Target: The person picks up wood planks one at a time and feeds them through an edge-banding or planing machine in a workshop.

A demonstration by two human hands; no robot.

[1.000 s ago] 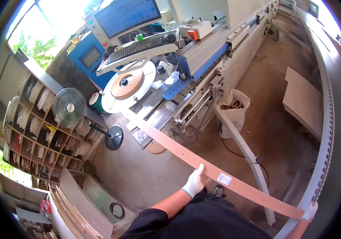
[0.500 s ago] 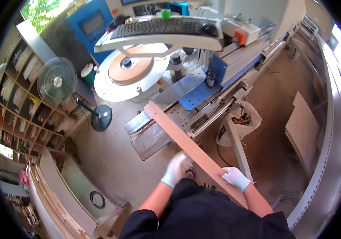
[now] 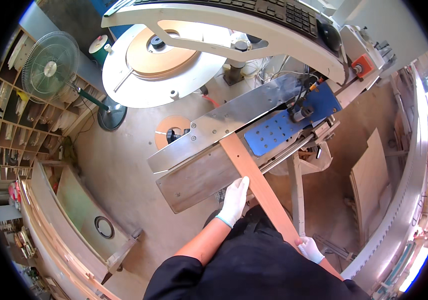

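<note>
A long, narrow reddish-brown wooden board [image 3: 261, 187] slants from the machine's metal table toward my body. Its far end rests on the steel surface near a blue perforated plate [image 3: 269, 137], and a small dark hole shows near that end. My left hand [image 3: 234, 202], in a white glove, holds the board's left edge about midway; some fingers are hidden. Further down, my gloved right hand [image 3: 311, 249] grips the right edge near the close end, thumb at the top face. A straight steel fence [image 3: 214, 127] runs behind the board's far end.
A large white reel disc [image 3: 114, 82] carries a tan band coil. Overhanging the machine is a white shelf [image 3: 214, 47] with a keyboard and mouse. A standing fan [image 3: 50, 69] is at left, and sheet panels [image 3: 371, 180] lean at right. A metal leg [image 3: 296, 192] stands beside the board.
My left hand has come onto the board's edge. The board's far end has shifted right, toward the blue plate, and my right hand has moved nearer my body. The view has moved closer to the machine.
</note>
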